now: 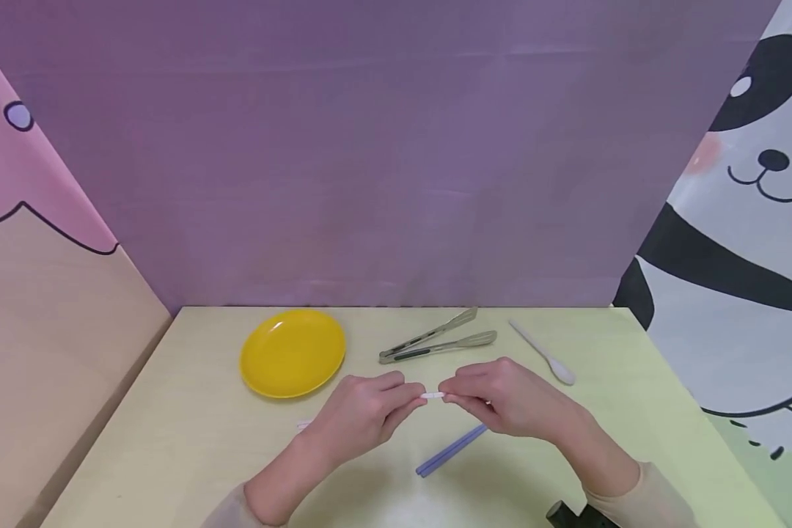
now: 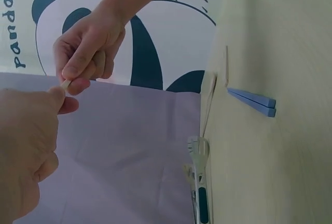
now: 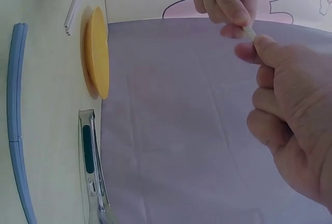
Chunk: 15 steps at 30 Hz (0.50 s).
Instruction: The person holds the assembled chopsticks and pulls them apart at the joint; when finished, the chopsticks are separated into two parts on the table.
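A short, thin white stick (image 1: 433, 395) is held level above the table, its ends hidden in the fingers. My left hand (image 1: 372, 412) pinches one end between thumb and forefinger. At the other end, my right hand (image 1: 510, 400) pinches it the same way, the other fingers curled in. Between the two grips a small part of the stick (image 3: 249, 32) shows in the right wrist view. Below my hands lies a pair of blue chopsticks (image 1: 449, 452), partly covered by the right hand in the head view.
A yellow plate (image 1: 293, 355) lies at the back left. Metal tongs (image 1: 435, 346) rest spread at the back middle, with a white spoon (image 1: 546, 357) to their right. Thin white sticks (image 3: 71, 14) lie near the plate. A black object (image 1: 577, 515) shows at the bottom edge.
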Tool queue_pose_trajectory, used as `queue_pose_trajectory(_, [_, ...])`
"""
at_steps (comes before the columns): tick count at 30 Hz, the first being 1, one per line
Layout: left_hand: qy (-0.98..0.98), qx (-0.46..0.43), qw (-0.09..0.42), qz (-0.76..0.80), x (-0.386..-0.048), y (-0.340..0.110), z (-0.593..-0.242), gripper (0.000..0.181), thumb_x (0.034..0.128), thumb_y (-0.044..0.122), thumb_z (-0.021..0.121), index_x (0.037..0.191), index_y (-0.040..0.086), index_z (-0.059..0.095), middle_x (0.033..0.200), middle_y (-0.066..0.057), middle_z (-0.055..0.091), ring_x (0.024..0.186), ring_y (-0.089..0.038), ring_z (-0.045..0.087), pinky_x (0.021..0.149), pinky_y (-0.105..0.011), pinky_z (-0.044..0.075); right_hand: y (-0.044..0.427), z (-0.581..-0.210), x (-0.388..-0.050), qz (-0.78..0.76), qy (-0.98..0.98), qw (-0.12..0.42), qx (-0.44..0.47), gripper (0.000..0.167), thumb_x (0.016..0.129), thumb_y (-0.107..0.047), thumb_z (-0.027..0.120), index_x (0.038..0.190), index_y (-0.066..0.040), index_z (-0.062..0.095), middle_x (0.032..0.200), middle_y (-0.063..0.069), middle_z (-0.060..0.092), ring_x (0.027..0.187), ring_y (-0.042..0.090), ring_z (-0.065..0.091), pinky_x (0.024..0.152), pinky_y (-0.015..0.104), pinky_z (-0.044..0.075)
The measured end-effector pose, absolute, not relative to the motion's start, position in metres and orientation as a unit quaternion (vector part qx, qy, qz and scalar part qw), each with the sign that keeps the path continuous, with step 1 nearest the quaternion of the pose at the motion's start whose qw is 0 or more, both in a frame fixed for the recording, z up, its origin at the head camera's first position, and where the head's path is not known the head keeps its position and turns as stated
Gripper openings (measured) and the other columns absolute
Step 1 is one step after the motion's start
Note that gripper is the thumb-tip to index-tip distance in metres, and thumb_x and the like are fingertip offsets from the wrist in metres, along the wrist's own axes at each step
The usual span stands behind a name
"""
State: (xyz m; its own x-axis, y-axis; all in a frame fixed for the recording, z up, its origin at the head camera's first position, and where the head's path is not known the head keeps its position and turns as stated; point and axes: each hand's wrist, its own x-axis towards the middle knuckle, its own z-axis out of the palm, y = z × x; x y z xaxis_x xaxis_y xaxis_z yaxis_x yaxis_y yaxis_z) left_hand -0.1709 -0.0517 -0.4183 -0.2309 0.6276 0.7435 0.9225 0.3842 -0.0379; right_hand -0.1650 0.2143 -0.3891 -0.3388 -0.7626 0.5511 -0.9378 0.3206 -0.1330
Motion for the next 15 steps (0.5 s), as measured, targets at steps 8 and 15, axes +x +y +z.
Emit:
queue_pose_trajectory(8, [-0.767, -0.492, 0.351, -0.215, -0.175, -0.048, -0.418, 0.004, 0.099, 0.019, 0.076, 0.098, 0.015, 0.077, 0.07, 0.007, 0.053, 0.051, 0.0, 0.042, 0.05, -0.005, 0.026, 0.202, -0.376, -0.156, 0.124, -0.869, 0.17, 0.448, 0.026, 0.103, -0.015, 0.065, 0.082, -0.02, 0.051, 0.065, -0.016, 0.034, 0.058, -0.008, 0.022, 0.054, 0.01, 0.019])
queue_pose_trajectory(15, [-0.771, -0.496, 0.33, -0.225, -0.166, -0.045, -0.408, 0.004, 0.0971, 0.017, 0.078, 0.098, 0.014, 0.077, 0.068, 0.006, 0.052, 0.053, -0.001, 0.042, 0.052, -0.005, 0.028, 0.209, -0.373, -0.162, 0.113, -0.837, 0.191, 0.5, 0.041, 0.116, -0.039, 0.035, 0.083, -0.018, 0.047, 0.061, -0.015, 0.024, 0.06, -0.007, 0.011, 0.056, 0.009, 0.01])
